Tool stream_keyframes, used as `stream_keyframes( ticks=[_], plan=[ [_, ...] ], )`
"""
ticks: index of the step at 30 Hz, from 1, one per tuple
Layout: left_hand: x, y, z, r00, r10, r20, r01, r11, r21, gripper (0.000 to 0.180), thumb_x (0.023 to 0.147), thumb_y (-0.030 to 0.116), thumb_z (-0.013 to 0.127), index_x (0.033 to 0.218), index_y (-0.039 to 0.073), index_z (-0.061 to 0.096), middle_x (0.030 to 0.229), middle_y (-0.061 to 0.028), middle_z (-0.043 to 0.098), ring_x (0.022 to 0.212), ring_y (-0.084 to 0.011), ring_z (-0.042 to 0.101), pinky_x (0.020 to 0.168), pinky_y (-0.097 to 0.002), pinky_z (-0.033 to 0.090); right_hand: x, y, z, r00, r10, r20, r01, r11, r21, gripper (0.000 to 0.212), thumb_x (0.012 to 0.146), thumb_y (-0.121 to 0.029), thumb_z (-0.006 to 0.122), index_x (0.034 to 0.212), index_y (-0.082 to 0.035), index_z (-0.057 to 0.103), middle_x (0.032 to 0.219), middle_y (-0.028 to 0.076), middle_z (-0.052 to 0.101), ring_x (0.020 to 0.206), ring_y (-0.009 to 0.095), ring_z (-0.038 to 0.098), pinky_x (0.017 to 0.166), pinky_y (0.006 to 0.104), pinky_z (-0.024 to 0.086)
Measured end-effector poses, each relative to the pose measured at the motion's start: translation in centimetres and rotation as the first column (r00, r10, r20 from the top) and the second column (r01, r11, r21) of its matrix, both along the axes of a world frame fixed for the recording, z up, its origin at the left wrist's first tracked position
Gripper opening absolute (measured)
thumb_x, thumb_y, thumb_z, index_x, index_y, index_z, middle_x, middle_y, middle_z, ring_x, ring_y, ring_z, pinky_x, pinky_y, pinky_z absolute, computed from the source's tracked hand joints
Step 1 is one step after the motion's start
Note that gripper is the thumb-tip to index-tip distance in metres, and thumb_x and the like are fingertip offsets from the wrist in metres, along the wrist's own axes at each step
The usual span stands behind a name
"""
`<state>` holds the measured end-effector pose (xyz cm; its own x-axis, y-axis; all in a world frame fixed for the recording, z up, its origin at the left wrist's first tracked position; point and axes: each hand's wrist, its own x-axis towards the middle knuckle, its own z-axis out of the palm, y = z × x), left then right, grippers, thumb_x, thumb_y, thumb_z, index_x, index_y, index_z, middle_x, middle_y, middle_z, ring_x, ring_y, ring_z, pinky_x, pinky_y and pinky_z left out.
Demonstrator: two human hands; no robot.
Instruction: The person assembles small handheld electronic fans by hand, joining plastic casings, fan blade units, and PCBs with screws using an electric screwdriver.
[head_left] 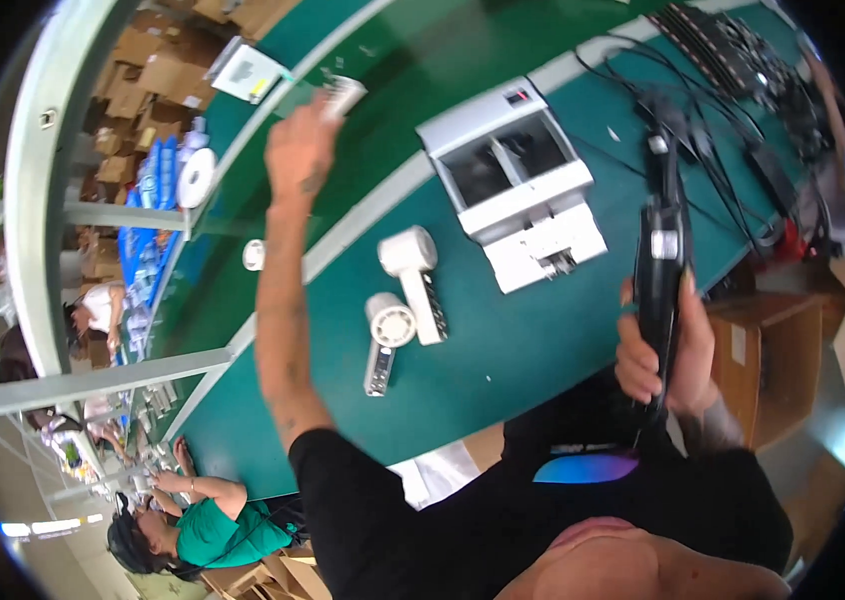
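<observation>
L hand [300, 150] is stretched far out over the green table [503, 340], fingers pinched shut on a small white piece [343, 95] at the far side (blurred, can't tell what it is exactly). R hand [665, 362] is wrapped tight around a long black device [663, 270], held upright near the body at the table's near edge, its cord running off toward the pile of black cables [743, 70] at the back right.

On the table betw. the hands: two small white handheld fans [413, 285] lying flat just beside each other, and a grey-white machine [518, 180] w/ an open top further back. A white tape roll [255, 254] sits near the divider rail.

To do this well, I'd judge: keep the R grip firm and the black device steady so the cord doesn't drag things, and bring the L arm back high enough to clear the fans. Another person in a green top [218, 530] works at the far lower left, well apart.
</observation>
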<state>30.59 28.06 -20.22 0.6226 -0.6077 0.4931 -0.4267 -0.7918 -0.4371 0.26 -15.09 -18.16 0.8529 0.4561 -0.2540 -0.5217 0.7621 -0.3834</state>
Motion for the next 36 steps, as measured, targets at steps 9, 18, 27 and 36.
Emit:
stream_keyframes(
  ticks=[9, 18, 27, 36],
  plan=[
    [-28.4, -11.6, 6.2, 0.739, -0.419, -0.527, 0.167, 0.872, -0.459, 0.057, 0.086, 0.021, 0.078, 0.136, -0.001, 0.061, 0.103, -0.0088, 0.068, 0.085, -0.0249, 0.065, 0.074, -0.0397, 0.052, 9.2, 4.6, 5.4, 0.359, -0.171, 0.917, 0.429, 0.903, 0.0, 0.108, 0.083, -0.092, 0.046, 0.14, -0.002, 0.038, 0.066, 0.005, 0.051, 0.048, 0.015, 0.052, 0.043, 0.0282, 0.044],
    [-31.7, -18.6, -3.9, 0.917, -0.114, -0.381, 0.087, 0.992, -0.086, 0.045, 0.088, 0.012, 0.06, 0.132, 0.003, 0.066, 0.096, -0.0043, 0.059, 0.086, -0.0179, 0.057, 0.085, -0.0393, 0.049, 10.4, 7.9, 3.5, 0.306, 0.083, 0.949, 0.741, 0.605, -0.292, 0.085, 0.102, -0.071, 0.038, 0.122, 0.011, 0.048, 0.067, 0.007, 0.056, 0.05, 0.011, 0.051, 0.047, 0.0242, 0.04],
    [-31.2, -18.9, -5.3, 0.964, -0.119, -0.237, 0.104, 0.992, -0.074, 0.041, 0.091, 0.019, 0.066, 0.13, 0.005, 0.068, 0.094, -0.0035, 0.058, 0.08, -0.0166, 0.056, 0.084, -0.0395, 0.05, 7.5, 6.1, 2.3, 0.525, 0.037, 0.85, 0.636, 0.647, -0.421, 0.101, 0.091, -0.086, 0.041, 0.136, 0.004, 0.04, 0.066, 0.005, 0.05, 0.048, 0.012, 0.049, 0.046, 0.0261, 0.041],
    [-31.6, -19.2, -5.6, 0.956, -0.127, -0.265, 0.095, 0.987, -0.131, 0.042, 0.088, 0.011, 0.062, 0.129, 0.003, 0.068, 0.097, -0.0071, 0.059, 0.085, -0.0203, 0.056, 0.085, -0.0418, 0.049, 7.2, 6.3, 0.7, 0.522, 0.03, 0.853, 0.657, 0.623, -0.424, 0.096, 0.096, -0.08, 0.041, 0.132, 0.009, 0.04, 0.066, 0.007, 0.051, 0.049, 0.012, 0.05, 0.047, 0.0267, 0.042]
  ],
)
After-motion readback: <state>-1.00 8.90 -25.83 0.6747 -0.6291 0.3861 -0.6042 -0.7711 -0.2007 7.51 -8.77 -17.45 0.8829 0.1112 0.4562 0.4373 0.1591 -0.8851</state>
